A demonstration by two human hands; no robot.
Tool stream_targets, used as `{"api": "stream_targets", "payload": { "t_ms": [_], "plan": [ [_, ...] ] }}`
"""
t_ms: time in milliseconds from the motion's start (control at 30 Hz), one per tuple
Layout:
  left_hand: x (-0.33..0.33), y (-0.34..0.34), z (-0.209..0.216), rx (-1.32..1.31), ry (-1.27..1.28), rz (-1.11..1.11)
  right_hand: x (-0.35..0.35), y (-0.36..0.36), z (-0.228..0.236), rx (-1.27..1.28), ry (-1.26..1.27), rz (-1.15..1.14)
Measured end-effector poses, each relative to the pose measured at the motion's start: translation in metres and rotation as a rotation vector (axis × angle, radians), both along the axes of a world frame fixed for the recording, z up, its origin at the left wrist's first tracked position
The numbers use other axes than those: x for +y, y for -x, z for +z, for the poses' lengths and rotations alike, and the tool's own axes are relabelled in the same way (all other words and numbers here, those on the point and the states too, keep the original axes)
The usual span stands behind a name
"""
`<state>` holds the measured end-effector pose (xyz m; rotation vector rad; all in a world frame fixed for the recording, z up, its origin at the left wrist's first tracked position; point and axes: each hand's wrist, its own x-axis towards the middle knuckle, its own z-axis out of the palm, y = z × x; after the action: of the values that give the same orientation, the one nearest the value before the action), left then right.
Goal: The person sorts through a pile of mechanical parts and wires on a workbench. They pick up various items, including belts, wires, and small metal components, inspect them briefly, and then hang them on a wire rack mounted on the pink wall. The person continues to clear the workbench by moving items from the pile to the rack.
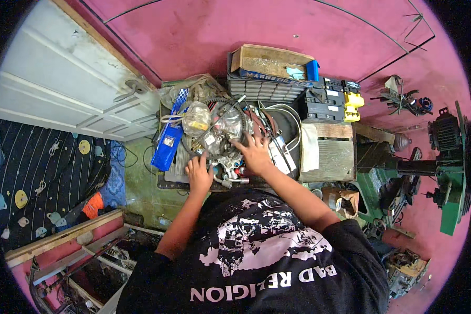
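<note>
1. The left hand (199, 174) is palm down with its fingers loosely spread, at the near left edge of the pile of parts (226, 149); it has hold of nothing that shows.
2. The right hand (255, 156) reaches over the middle of the pile, fingers apart and tips among the parts; I cannot tell whether they grip anything.
3. The pile lies on the table (336, 166) in front of the person, a jumble of hoses, small parts and clear plastic bags (197, 119).
4. Metal fittings (226, 183) lie at the near edge, between the two hands.
5. Left of the pile is a blue packet (165, 153); just right of it are white boxes (282, 159).
6. Farther right, a sheet of white paper (310, 146) lies on the table.
7. Behind stand an open cardboard box (272, 54), black cases (322, 111) and yellow parts (353, 101).
</note>
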<state>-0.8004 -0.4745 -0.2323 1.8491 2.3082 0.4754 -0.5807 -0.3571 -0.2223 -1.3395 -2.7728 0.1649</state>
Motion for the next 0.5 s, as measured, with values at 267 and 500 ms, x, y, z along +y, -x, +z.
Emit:
{"api": "stream_targets", "payload": {
  "t_ms": [267,500],
  "plan": [
    [0.004,0.005,0.008,-0.077,0.02,-0.058,0.017,0.01,0.014,-0.082,0.079,-0.047],
    [0.023,0.018,0.007,-0.109,-0.074,0.141,0.022,0.042,0.024,0.002,0.078,-0.008]
  ]
}}
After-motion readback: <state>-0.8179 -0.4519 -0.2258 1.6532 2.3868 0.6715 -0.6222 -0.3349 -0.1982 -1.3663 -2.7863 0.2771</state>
